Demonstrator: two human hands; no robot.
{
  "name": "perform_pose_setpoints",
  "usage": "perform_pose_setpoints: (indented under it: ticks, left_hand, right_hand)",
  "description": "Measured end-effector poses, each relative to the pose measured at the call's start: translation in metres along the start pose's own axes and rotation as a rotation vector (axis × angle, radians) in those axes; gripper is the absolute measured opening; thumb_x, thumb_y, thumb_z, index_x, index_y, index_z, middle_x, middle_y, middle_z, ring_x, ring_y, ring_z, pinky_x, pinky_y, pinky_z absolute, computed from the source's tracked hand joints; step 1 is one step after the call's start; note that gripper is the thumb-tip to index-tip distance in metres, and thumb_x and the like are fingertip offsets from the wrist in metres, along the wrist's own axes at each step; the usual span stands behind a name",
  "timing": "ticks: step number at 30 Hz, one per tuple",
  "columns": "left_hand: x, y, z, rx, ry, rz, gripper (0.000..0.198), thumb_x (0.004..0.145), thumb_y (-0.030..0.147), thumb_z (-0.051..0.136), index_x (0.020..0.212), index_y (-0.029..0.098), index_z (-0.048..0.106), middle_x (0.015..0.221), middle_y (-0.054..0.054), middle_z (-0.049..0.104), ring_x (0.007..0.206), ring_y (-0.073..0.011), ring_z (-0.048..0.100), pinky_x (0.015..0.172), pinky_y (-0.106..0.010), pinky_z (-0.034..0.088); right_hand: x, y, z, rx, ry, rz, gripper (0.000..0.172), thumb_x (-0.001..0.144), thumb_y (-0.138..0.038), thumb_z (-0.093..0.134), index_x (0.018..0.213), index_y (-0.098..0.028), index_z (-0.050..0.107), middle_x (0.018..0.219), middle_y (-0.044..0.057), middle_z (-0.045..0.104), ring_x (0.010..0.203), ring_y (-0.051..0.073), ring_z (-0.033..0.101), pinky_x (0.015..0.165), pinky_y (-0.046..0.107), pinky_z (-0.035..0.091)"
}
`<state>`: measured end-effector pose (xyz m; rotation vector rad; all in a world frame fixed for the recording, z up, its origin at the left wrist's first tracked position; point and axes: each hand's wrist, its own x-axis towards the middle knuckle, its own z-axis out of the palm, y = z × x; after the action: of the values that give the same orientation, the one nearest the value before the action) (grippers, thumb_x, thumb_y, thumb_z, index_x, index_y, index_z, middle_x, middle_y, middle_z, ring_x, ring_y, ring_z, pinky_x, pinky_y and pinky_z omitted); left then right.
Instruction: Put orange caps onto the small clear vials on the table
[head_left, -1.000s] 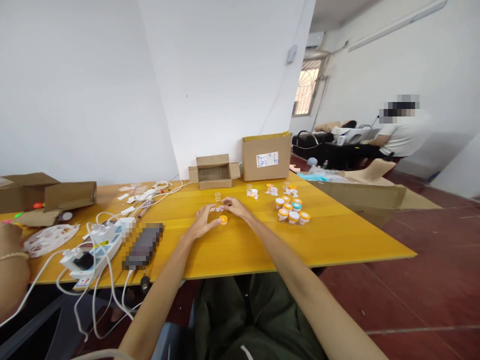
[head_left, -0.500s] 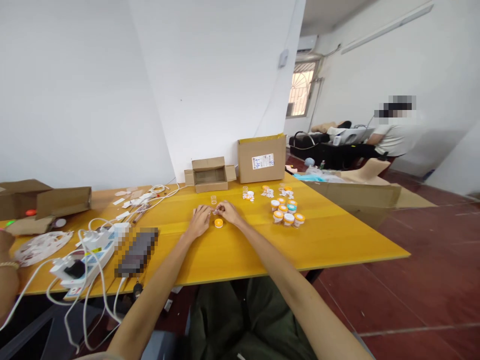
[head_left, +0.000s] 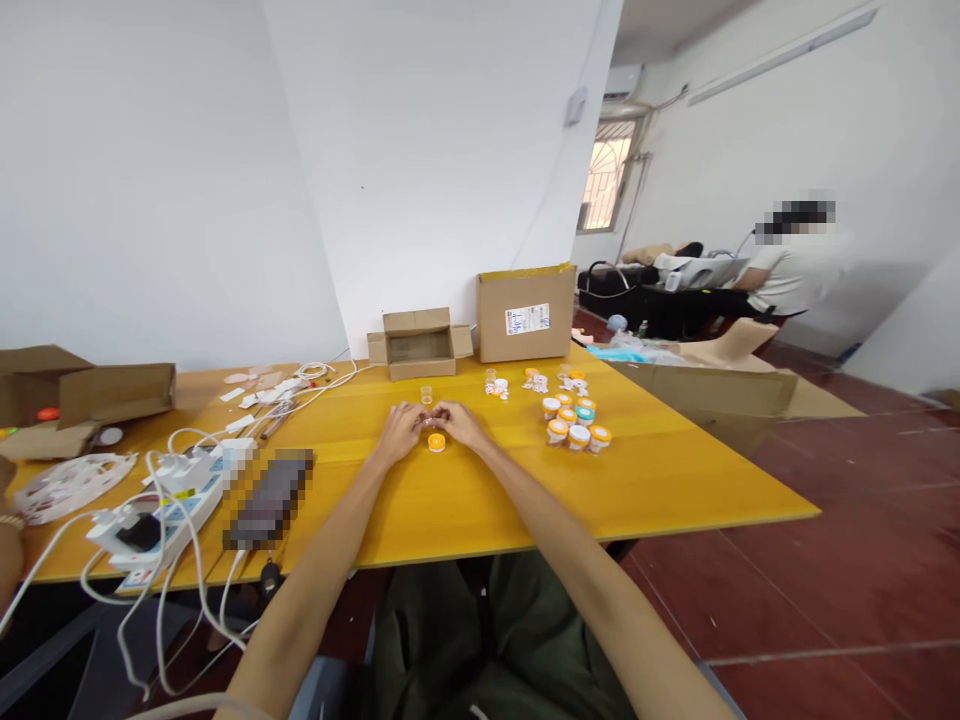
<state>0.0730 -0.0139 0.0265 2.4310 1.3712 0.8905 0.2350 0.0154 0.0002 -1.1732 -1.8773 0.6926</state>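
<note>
Both hands meet over the yellow table [head_left: 480, 500], fingertips close together. My left hand [head_left: 405, 430] has its fingers closed round something small and pale, too small to name. Fingers of my right hand [head_left: 456, 424] are pinched at the same spot, and what they hold cannot be made out. Just in front of the fingertips lies an orange lid [head_left: 436, 443] with a white centre. A clear small jar [head_left: 426, 395] stands behind the hands. To the right is a group of jars with orange, white and teal lids [head_left: 578, 436].
Behind are an open small carton [head_left: 421, 346], a large carton [head_left: 525, 315] and piles of small white pieces [head_left: 496, 389]. At left lie a power strip [head_left: 184, 505], cables and a phone [head_left: 270, 498]. A seated person [head_left: 787, 270] is at far right; another's arm [head_left: 9, 540] shows at the left edge.
My two hands have drawn closer together, with the left fingers curled in more. The view has shifted slightly.
</note>
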Motion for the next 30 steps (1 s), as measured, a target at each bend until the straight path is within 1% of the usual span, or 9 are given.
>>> perform_pose_setpoints:
  ticks: [4, 8, 12, 16, 21, 24, 30]
  left_hand:
    - [-0.006, 0.001, -0.002, -0.04, 0.065, -0.035, 0.013, 0.084, 0.018, 0.056, 0.086, 0.025, 0.066, 0.095, -0.004, 0.07, 0.101, -0.0254, 0.058, 0.095, -0.041, 0.04]
    - [-0.007, -0.003, -0.004, -0.118, 0.147, -0.069, 0.01, 0.083, 0.018, 0.058, 0.086, 0.024, 0.066, 0.094, -0.003, 0.071, 0.098, -0.0236, 0.061, 0.096, -0.039, 0.042]
    - [-0.005, -0.008, -0.001, -0.248, 0.206, -0.056, 0.009, 0.083, 0.019, 0.058, 0.085, 0.022, 0.066, 0.09, -0.003, 0.07, 0.089, -0.0202, 0.063, 0.088, -0.034, 0.047]
    - [-0.003, -0.014, 0.002, -0.38, 0.289, -0.027, 0.008, 0.083, 0.02, 0.058, 0.085, 0.021, 0.066, 0.087, -0.003, 0.07, 0.085, -0.0186, 0.064, 0.08, -0.031, 0.05]
    - [-0.001, -0.019, 0.006, -0.544, 0.29, -0.056, 0.004, 0.081, 0.024, 0.062, 0.082, 0.021, 0.064, 0.082, -0.002, 0.069, 0.078, -0.017, 0.065, 0.074, -0.029, 0.051]
    - [0.0, -0.021, 0.009, -0.625, 0.283, -0.083, 0.008, 0.079, 0.027, 0.066, 0.079, 0.02, 0.062, 0.078, -0.001, 0.069, 0.072, -0.0158, 0.064, 0.071, -0.028, 0.051]
    - [0.001, -0.022, 0.012, -0.652, 0.318, -0.105, 0.014, 0.071, 0.027, 0.072, 0.07, 0.02, 0.06, 0.07, 0.001, 0.067, 0.068, -0.0147, 0.063, 0.069, -0.027, 0.05]
  right_hand:
    - [-0.006, 0.001, -0.003, -0.092, 0.027, -0.025, 0.006, 0.077, -0.015, 0.068, 0.076, -0.02, 0.069, 0.086, 0.002, 0.069, 0.08, 0.015, 0.063, 0.076, 0.026, 0.048]
    - [-0.012, 0.002, -0.007, -0.176, 0.072, 0.014, 0.009, 0.079, -0.014, 0.068, 0.074, -0.021, 0.069, 0.089, 0.003, 0.067, 0.085, 0.016, 0.062, 0.081, 0.027, 0.047]
    - [-0.017, 0.002, -0.01, -0.248, 0.126, 0.034, 0.007, 0.083, -0.019, 0.067, 0.077, -0.022, 0.069, 0.089, 0.004, 0.066, 0.089, 0.017, 0.061, 0.082, 0.027, 0.046]
    - [-0.02, 0.002, -0.011, -0.262, 0.129, -0.001, 0.008, 0.085, -0.019, 0.065, 0.08, -0.022, 0.07, 0.089, 0.004, 0.065, 0.091, 0.018, 0.061, 0.084, 0.028, 0.045]
    - [-0.022, 0.002, -0.011, -0.258, 0.118, 0.0, 0.012, 0.081, -0.012, 0.066, 0.075, -0.022, 0.067, 0.087, 0.004, 0.065, 0.09, 0.018, 0.06, 0.084, 0.029, 0.045]
    - [-0.022, 0.001, -0.012, -0.248, 0.131, 0.01, 0.014, 0.079, -0.01, 0.067, 0.072, -0.021, 0.063, 0.085, 0.003, 0.065, 0.087, 0.017, 0.06, 0.08, 0.029, 0.045]
    - [-0.022, 0.002, -0.011, -0.221, 0.13, 0.021, 0.015, 0.077, -0.008, 0.066, 0.075, -0.022, 0.061, 0.084, 0.001, 0.066, 0.082, 0.015, 0.061, 0.076, 0.027, 0.046]
